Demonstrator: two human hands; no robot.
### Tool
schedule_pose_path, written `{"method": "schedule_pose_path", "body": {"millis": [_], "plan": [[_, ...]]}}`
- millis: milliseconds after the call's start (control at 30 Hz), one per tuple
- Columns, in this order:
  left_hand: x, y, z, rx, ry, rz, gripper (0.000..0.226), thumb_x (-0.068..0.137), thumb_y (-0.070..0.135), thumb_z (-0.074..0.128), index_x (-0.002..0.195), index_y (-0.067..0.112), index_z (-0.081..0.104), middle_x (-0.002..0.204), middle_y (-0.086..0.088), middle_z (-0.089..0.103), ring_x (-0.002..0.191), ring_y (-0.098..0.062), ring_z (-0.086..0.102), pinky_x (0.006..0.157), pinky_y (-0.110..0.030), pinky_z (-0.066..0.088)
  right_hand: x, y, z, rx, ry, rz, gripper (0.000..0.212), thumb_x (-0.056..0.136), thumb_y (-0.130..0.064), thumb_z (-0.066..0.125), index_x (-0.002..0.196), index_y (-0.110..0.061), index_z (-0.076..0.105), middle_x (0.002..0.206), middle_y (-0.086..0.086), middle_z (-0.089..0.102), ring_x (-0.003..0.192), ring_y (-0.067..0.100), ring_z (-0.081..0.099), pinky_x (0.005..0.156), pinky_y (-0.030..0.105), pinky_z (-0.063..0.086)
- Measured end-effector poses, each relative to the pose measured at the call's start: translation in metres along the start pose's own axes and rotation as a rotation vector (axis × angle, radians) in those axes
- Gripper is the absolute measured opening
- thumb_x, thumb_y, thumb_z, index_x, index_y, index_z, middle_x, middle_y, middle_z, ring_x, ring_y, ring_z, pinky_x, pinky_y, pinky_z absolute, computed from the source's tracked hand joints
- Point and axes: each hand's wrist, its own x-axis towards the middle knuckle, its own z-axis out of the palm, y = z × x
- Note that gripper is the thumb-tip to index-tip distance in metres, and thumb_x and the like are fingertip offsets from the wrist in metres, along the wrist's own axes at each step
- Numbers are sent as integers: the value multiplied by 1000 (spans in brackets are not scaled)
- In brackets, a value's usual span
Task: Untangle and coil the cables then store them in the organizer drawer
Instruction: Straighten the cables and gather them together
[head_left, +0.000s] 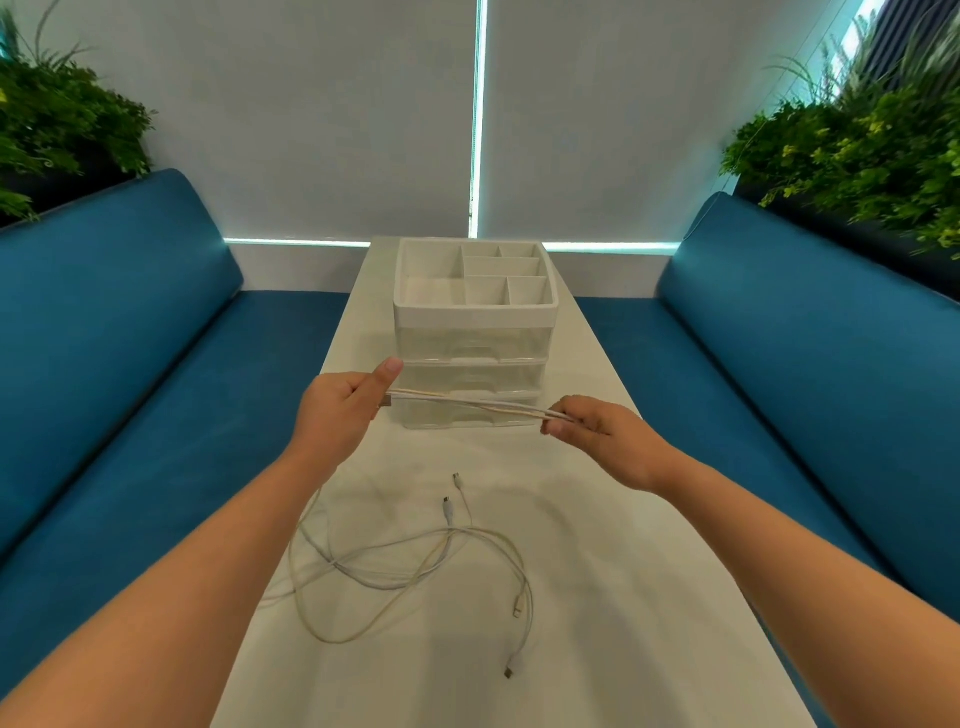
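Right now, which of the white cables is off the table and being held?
The folded white cable stretched between the left hand and right hand, before the drawer organizer. The other cables lie loose and tangled on the table.

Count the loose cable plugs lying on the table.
4: two mid-table, one behind the other; two nearer the person on the right, at and. The tangle may hide more.
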Motion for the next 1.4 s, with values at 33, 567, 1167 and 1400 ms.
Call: {"method": "schedule_pose_path", "body": {"millis": [33, 567, 1167, 1400], "plan": [[-1, -1, 1, -8, -4, 5, 76, 88, 56, 57, 73, -18, 57, 61, -9, 64, 52, -10, 50, 60, -30, 37, -2, -1, -1, 2, -17, 19, 29, 100, -42, 44, 91, -21, 61, 88, -1, 62, 86, 20, 56, 84, 41, 46], [-3, 2, 1, -9, 8, 22, 76, 88, 55, 57, 78, -20, 59, 75, -28, 64, 49, 5, 57, 62, -31, 38, 3, 8, 6, -66, -197, 17, 27, 102, -20, 43, 120, -29, 60, 100, -10, 57, 84, 10, 54, 80, 20, 43], [-6, 4, 9, -32, -42, 51, 63, 91, 53, 55, 51, 5, 45, 41, 18, 55, 67, -25, 52, 61, -32, 37, 1, 15, 4, -182, -13, 7, 35, 103, -46, 26, 78, -28, 43, 76, -11, 50, 72, 9, 46, 70, 28, 40], [-5, 7, 8, 0, -45, 65, 61, 91, 51, 55, 53, 3, 48, 50, 7, 56, 54, -9, 52, 59, -28, 39, 4, 20, -1, -232, -130, 9, 30, 101, -43, 39, 90, -27, 62, 96, -6, 61, 91, 17, 55, 87, 35, 46]]}}
